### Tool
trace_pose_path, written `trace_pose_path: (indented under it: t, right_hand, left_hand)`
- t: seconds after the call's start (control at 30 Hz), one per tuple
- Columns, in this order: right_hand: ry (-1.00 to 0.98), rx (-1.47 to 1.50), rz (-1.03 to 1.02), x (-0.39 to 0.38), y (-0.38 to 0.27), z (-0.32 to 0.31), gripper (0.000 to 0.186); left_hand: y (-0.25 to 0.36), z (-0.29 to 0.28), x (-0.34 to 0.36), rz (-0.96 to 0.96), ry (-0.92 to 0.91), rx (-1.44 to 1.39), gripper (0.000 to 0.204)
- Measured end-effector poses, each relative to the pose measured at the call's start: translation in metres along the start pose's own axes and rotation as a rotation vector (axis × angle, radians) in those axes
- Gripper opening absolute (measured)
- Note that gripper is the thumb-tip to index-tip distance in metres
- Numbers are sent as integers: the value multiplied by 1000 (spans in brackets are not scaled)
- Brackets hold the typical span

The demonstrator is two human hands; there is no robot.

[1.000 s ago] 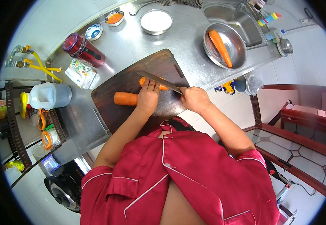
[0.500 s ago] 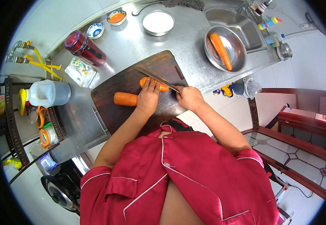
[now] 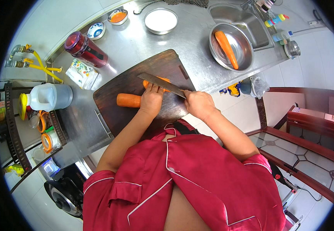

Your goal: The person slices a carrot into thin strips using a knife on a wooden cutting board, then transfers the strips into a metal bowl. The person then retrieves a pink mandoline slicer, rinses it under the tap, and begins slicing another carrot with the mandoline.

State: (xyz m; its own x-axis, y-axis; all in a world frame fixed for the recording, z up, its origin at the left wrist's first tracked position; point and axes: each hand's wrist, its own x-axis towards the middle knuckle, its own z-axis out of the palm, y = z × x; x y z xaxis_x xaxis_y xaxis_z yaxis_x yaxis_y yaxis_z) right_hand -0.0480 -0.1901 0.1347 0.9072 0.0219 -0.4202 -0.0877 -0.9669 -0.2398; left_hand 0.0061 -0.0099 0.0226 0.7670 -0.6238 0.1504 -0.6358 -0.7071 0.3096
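My left hand (image 3: pixel 151 99) presses its fingers on a carrot piece (image 3: pixel 165 79) on the dark wooden cutting board (image 3: pixel 117 118). My right hand (image 3: pixel 197 103) grips the handle of a wide-bladed knife (image 3: pixel 161 82), whose blade lies diagonally across that piece, just beyond my left fingertips. A thicker carrot piece (image 3: pixel 128 100) rests on the board left of my left hand.
Beyond the board are a steel bowl (image 3: pixel 244 54) holding a carrot (image 3: pixel 226 50), a sink (image 3: pixel 257 38), a white-filled dish (image 3: pixel 161 21) and two small bowls (image 3: pixel 117 17). Leftward stand a red flask (image 3: pixel 94 54), a white packet (image 3: pixel 80 75) and a plastic jug (image 3: pixel 53 98).
The knife and my right hand shifted slightly left half a second ago and are now back to the right. My left hand stays on the carrot piece, almost unmoved.
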Motion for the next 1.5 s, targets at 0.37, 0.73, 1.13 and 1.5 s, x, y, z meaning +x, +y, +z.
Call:
trace_pose_path:
  t: [0.37, 0.73, 1.13, 1.5]
  right_hand:
    - [-48, 60, -1, 12, 8, 0, 21]
    - [0, 85, 27, 37, -8, 17, 22]
    - [7, 58, 15, 2, 0, 8, 20]
    - [-60, 14, 42, 6, -3, 6, 20]
  left_hand:
    - [0, 2, 0, 22, 44, 45, 37]
    - [1, -2, 0, 7, 48, 30, 38]
    - [1, 1, 0, 16, 57, 25, 34]
    - [2, -1, 1, 27, 20, 28, 35]
